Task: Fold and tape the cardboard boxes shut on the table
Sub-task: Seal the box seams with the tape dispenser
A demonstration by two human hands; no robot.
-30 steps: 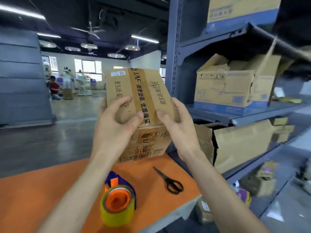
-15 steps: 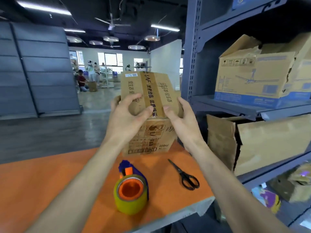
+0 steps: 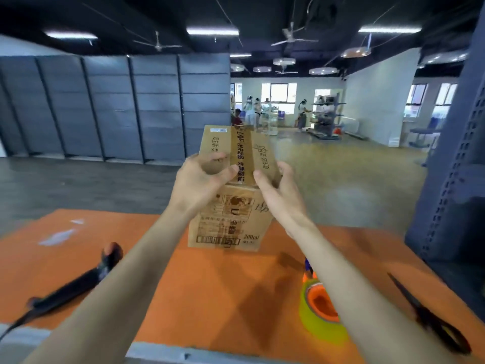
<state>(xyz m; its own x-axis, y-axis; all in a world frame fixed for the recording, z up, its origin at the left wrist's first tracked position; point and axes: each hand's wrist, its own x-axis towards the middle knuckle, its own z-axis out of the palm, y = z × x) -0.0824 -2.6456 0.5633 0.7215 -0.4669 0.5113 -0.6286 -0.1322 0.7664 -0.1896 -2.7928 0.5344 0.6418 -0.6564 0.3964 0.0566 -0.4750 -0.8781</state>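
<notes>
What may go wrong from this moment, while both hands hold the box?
The right forearm passes over the tape roll; lowering it may knock the roll.
The scissors lie near the table's right edge; a sweep may push them off.
The left hand and right hand grip only the box top; it may tip.

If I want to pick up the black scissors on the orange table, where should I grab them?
Take the black scissors by their looped handles. They lie flat near the right front edge of the orange table, with the handles toward you and the pointed blades, which look closed, aimed away. So reach in from the near side and from above, keeping clear of the tips.
</notes>
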